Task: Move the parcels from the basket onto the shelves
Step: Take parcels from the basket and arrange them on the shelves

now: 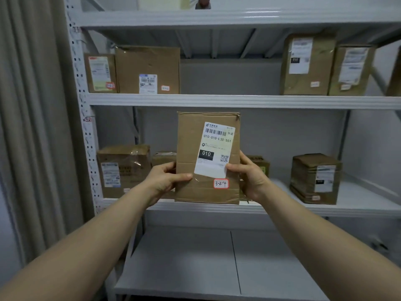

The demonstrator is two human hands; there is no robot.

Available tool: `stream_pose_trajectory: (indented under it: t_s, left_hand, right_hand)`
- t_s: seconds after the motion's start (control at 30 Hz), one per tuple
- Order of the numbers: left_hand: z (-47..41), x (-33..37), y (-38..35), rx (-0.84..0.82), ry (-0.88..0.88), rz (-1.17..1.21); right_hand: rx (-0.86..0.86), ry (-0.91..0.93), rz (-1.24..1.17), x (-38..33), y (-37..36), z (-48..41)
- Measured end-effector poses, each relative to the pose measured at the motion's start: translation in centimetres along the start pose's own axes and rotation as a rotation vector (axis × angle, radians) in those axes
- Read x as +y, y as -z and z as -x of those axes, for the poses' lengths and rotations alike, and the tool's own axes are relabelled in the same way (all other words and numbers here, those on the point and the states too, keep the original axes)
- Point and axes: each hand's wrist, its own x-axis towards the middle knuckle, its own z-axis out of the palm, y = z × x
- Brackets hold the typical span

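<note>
Currently I grip the labelled cardboard parcel [208, 158] upright with left hand [167, 179] and right hand [249, 177] at the middle shelf's [358, 210] front edge; placing it there comes next, I judge.

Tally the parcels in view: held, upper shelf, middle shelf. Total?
held parcel: 1
upper-shelf parcels: 5, one cut off at the right edge
middle-shelf parcels: 4
Total: 10

Bare left forearm [86, 235] at lower left of frame, bare right forearm [325, 235] at lower right; left hand [165, 179] and right hand [249, 179] uncovered.
</note>
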Motion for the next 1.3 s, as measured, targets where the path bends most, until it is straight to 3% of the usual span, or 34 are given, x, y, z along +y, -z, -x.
stream_pose_trajectory:
  t_s: [0.33, 0.5, 0.77, 1.13, 1.3]
  left_hand:
    - [-1.1, -2.1, -6.4, -0.005, 0.077, -0.028]
    - [-0.2, -6.3, -7.8, 0.016, 0.123, -0.184]
    - [1.1, -11.1, -8.8, -0.043, 0.363, -0.099]
    - [1.9, -13.5, -8.5, 0.061, 0.448, -0.103]
    - [2.7, -14.2, -8.7, -0.036, 0.548, -0.130]
  right_hand:
    - [0.050, -0.039, 0.062, 0.7, 6.2, 1.8]
    - [0.091, -0.109, 0.169, 4.2, 8.6, 2.5]
    - [0.153, -0.299, 0.271, 9.5, 10.0, 4.2]
    - [0.136, -0.400, 0.322, 12.5, 10.5, 5.3]
    - [0.108, -0.460, 0.351, 13.7, 11.0, 5.8]
